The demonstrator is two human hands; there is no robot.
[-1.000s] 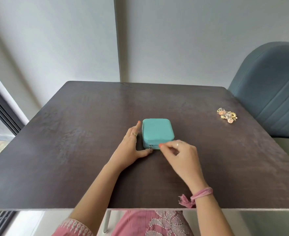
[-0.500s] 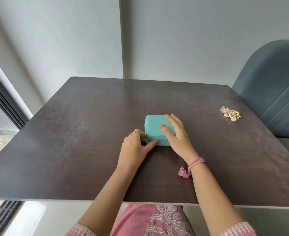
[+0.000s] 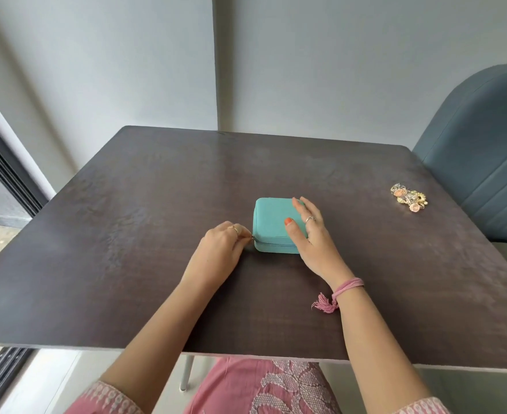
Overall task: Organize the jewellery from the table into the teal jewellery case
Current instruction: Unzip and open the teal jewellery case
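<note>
Nearest us: pink patterned clothing (image 3: 264, 386) below the table edge, both forearms reaching forward over the dark table (image 3: 96, 264). A pink thread band (image 3: 346, 289) with a tassel sat on the right wrist.

Left hand (image 3: 220, 249) was curled, fingertips pinched on the zipper pull (image 3: 252, 238) at the case's near-left corner. A ring showed on one finger.

Right hand (image 3: 312, 234) lay flat on the teal jewellery case (image 3: 271, 222), fingers extended and loosely spread, gripping nothing, thumb pressed on the lid, palm covering the right side. It wore a ring too.

The case sat closed, mid-table, zipper line visible along the near face.

The jewellery (image 3: 409, 198) lay in a small gold and peach heap, further back near the right edge, well apart from the case and both hands. We couldn't separate individual pieces.

Beyond that: a blue-grey chair (image 3: 479, 162) at right, with a grey wall (image 3: 335, 70) behind.
</note>
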